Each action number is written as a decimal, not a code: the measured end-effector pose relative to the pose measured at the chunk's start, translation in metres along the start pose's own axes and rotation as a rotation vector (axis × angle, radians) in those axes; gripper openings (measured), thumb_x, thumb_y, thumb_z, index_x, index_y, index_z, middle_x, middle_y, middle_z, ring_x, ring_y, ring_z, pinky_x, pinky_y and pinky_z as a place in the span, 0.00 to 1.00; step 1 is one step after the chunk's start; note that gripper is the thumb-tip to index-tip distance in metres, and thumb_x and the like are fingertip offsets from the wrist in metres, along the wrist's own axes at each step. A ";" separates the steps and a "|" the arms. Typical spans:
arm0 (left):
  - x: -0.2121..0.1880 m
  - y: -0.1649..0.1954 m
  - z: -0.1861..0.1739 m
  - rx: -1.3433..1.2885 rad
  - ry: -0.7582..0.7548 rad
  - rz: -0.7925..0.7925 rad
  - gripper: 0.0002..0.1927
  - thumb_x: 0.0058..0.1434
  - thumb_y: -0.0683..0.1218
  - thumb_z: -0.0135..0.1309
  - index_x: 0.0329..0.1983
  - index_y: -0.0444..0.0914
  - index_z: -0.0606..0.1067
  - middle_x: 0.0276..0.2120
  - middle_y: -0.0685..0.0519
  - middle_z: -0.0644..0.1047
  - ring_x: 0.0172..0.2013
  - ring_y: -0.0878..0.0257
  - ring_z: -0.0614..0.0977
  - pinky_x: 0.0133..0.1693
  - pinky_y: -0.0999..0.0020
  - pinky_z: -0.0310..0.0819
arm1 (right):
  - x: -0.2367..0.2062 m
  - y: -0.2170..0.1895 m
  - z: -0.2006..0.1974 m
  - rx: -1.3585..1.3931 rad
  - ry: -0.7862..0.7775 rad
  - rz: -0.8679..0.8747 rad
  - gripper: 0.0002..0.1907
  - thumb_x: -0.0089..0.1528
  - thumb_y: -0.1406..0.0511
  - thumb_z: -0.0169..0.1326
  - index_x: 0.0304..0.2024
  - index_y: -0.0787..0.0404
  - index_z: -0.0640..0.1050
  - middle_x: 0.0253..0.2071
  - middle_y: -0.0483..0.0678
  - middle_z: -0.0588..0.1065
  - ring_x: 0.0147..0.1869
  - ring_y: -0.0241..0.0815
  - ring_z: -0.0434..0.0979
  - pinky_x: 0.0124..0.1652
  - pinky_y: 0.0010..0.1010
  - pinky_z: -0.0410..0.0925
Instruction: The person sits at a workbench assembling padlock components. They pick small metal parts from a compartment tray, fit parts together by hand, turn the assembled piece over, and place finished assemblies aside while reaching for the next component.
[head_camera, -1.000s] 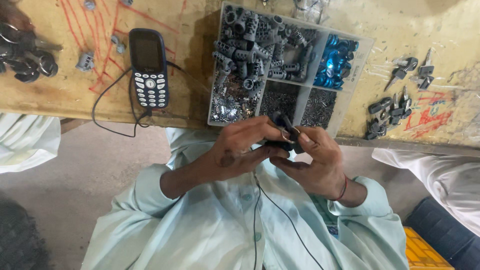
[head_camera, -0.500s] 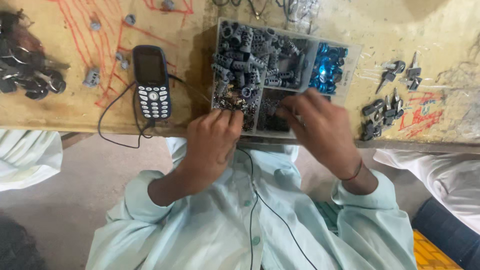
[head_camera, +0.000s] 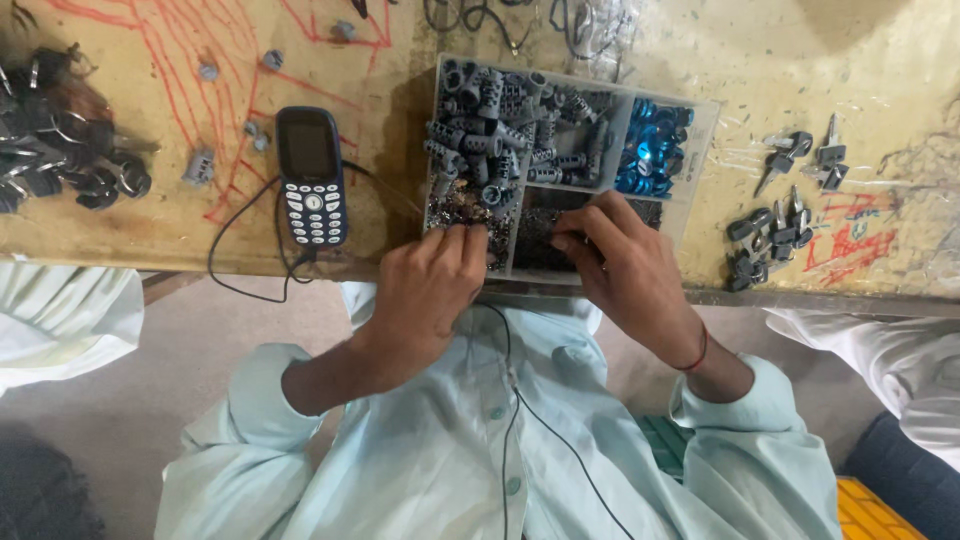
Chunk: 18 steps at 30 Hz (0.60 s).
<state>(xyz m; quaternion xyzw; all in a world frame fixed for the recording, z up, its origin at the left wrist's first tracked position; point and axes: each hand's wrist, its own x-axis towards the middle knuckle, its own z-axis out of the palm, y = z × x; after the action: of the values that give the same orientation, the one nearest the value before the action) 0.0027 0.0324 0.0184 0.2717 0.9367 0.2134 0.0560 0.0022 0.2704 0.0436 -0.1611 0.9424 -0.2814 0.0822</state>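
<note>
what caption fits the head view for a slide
Left hand and right hand reach into a compartment tray of small parts.

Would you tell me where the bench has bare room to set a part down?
Bare wood lies between the phone and the parts tray, and above the keys right of the tray. The far left, by the key heap, is crowded.

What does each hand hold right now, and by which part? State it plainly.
Cannot be told. The left hand and right hand both have fingertips down in the near compartments of the clear parts tray; any small part pinched is hidden.
</note>
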 end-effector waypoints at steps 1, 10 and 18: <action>0.002 0.001 0.001 0.002 -0.024 -0.015 0.13 0.49 0.38 0.58 0.36 0.38 0.70 0.32 0.52 0.76 0.38 0.56 0.80 0.33 0.61 0.75 | 0.000 0.001 0.000 0.034 0.025 0.016 0.08 0.62 0.69 0.60 0.44 0.60 0.76 0.39 0.53 0.72 0.37 0.56 0.75 0.32 0.43 0.66; 0.012 0.003 -0.001 -0.014 -0.139 0.032 0.21 0.39 0.36 0.61 0.38 0.36 0.70 0.33 0.49 0.75 0.37 0.54 0.81 0.30 0.61 0.75 | -0.010 0.015 0.008 0.251 0.123 0.078 0.07 0.66 0.75 0.56 0.45 0.65 0.74 0.41 0.53 0.73 0.41 0.54 0.75 0.40 0.37 0.68; 0.014 0.003 -0.001 0.064 -0.132 0.002 0.18 0.43 0.34 0.60 0.38 0.37 0.70 0.34 0.49 0.75 0.36 0.56 0.83 0.29 0.65 0.78 | -0.006 0.016 0.003 0.342 0.121 0.153 0.03 0.69 0.76 0.52 0.44 0.66 0.73 0.40 0.51 0.70 0.36 0.41 0.70 0.36 0.29 0.65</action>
<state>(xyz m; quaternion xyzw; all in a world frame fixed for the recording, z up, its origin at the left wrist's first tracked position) -0.0076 0.0416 0.0213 0.2878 0.9371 0.1647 0.1088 0.0047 0.2835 0.0322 -0.0558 0.8935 -0.4397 0.0729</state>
